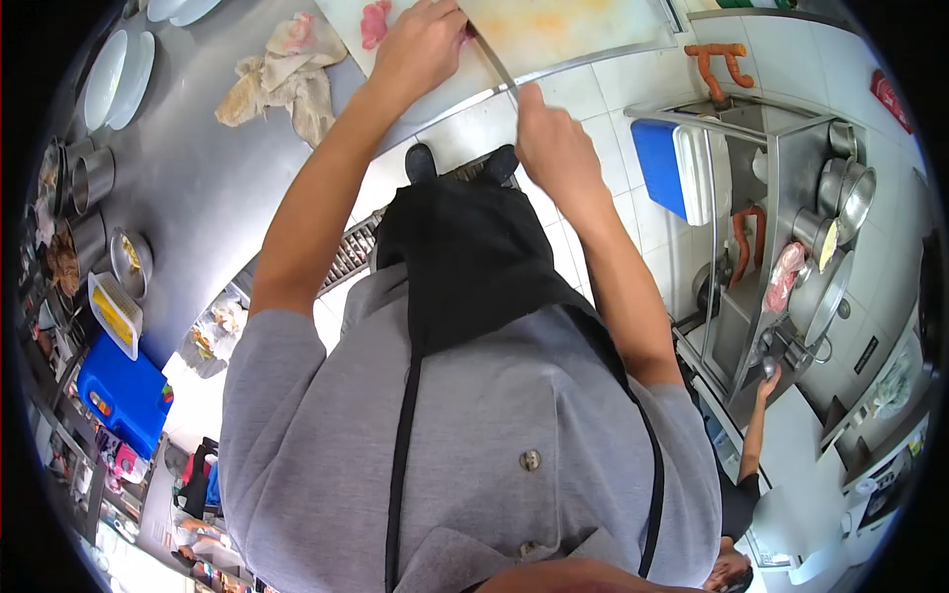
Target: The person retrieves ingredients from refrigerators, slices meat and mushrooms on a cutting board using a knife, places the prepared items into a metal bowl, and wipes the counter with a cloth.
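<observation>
At the top of the head view, my right hand (556, 138) is closed around the handle end of a knife (492, 57), whose blade slants up and left to my other hand. My left hand (419, 49) rests on the white cutting board (583, 28), its fingers bent over a small pinkish piece that they mostly hide. Left of that hand, another pink piece (375, 24) lies on the board. A crumpled, stained cloth (297, 84) is on the steel counter beside the board.
The steel counter (213, 163) holds white plates (107, 84), metal pots (94, 178) and a white tray (116, 314) of yellow food. At right are a blue board (657, 166), a rack of pans (845, 188) and another person's arm (756, 425).
</observation>
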Tool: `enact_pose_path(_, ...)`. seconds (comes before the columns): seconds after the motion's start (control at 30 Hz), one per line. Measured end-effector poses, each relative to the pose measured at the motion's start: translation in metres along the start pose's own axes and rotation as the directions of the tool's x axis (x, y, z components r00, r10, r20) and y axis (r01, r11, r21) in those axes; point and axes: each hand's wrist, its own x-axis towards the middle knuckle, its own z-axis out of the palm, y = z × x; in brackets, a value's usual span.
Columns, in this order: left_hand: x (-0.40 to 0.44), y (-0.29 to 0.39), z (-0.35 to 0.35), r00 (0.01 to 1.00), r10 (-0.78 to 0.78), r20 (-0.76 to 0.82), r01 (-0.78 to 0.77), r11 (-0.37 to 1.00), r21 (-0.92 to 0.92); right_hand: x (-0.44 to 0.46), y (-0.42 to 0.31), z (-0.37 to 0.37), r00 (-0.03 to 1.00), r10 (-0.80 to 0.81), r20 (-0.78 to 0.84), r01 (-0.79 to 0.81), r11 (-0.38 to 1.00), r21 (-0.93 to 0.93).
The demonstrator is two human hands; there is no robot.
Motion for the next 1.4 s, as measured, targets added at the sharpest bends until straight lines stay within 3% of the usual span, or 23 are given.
enact_pose_path(0.07, -0.001, 0.002, -0.004, 1.0, -0.01, 0.003, 0.01, 1.0, -0.021, 0.005, -0.002, -0.003, 0.998, -0.041, -0.038, 0.042, 0.998, 0.036)
enact_pose_path(0.13, -0.001, 0.003, -0.01, 1.0, -0.023, -0.002, 0.023, 0.999, -0.041, -0.005, 0.0, -0.014, 0.997, 0.051, 0.066, -0.051, 0.999, 0.003)
enact_pose_path(0.2, 0.0, 0.011, -0.017, 0.994, 0.005, -0.111, -0.012, 0.998, -0.059, -0.02, -0.005, -0.032, 0.993, 0.077, 0.092, -0.074, 0.997, -0.031)
enact_pose_path(0.33, -0.001, 0.001, -0.004, 1.0, -0.023, -0.015, 0.021, 0.995, -0.098, -0.025, -0.007, -0.029, 0.983, 0.11, 0.146, -0.1, 0.992, -0.075)
enact_pose_path(0.37, -0.003, -0.002, 0.0, 0.999, -0.033, -0.016, 0.032, 0.997, -0.076, -0.018, -0.005, -0.017, 0.983, 0.111, 0.145, -0.101, 0.992, -0.076)
enact_pose_path(0.43, -0.008, -0.001, 0.001, 0.999, -0.049, -0.014, 0.049, 0.997, -0.053, 0.002, -0.001, 0.011, 0.999, -0.032, -0.009, 0.032, 0.999, 0.016)
enact_pose_path(0.6, -0.008, 0.003, -0.017, 0.989, -0.02, -0.144, 0.007, 0.995, -0.096, -0.008, -0.007, -0.022, 0.998, 0.007, 0.065, -0.01, 0.999, 0.041)
enact_pose_path(0.73, -0.006, -0.003, -0.013, 0.993, -0.067, -0.095, 0.054, 0.99, -0.128, -0.025, -0.011, -0.022, 0.989, 0.084, 0.124, -0.082, 0.996, -0.027)
enact_pose_path(0.8, -0.007, -0.009, -0.006, 0.999, -0.036, 0.009, 0.036, 0.999, 0.02, -0.017, -0.012, -0.009, 0.988, 0.077, 0.131, -0.074, 0.997, -0.022)
enact_pose_path(0.87, -0.01, -0.009, -0.003, 0.999, -0.038, -0.018, 0.038, 0.999, -0.026, 0.003, -0.016, 0.003, 1.0, -0.016, 0.009, 0.015, 0.999, 0.047)
enact_pose_path(0.93, -0.011, -0.008, -0.006, 0.998, -0.028, -0.055, 0.025, 0.998, -0.064, 0.007, -0.017, 0.0, 1.0, -0.031, -0.002, 0.031, 0.998, 0.062)
enact_pose_path(1.03, -0.009, -0.001, -0.022, 0.988, -0.144, -0.046, 0.135, 0.977, -0.167, -0.006, -0.016, -0.017, 1.0, 0.004, 0.022, -0.005, 1.0, 0.028)
enact_pose_path(1.1, -0.004, 0.008, -0.031, 0.984, -0.171, -0.055, 0.17, 0.985, -0.017, -0.025, -0.017, -0.023, 0.995, 0.052, 0.089, -0.054, 0.998, 0.025)
enact_pose_path(1.2, -0.006, 0.001, -0.018, 0.976, -0.215, -0.037, 0.212, 0.975, -0.07, -0.02, -0.018, -0.007, 0.989, 0.067, 0.131, -0.068, 0.998, 0.009)
enact_pose_path(1.33, -0.014, -0.005, -0.013, 0.983, -0.116, -0.143, 0.118, 0.993, 0.01, 0.015, -0.023, 0.012, 0.996, -0.083, -0.041, 0.085, 0.995, 0.051)
enact_pose_path(1.4, -0.015, -0.009, -0.023, 0.981, -0.168, -0.096, 0.133, 0.944, -0.301, 0.016, -0.024, -0.003, 0.997, -0.065, -0.045, 0.068, 0.995, 0.069)
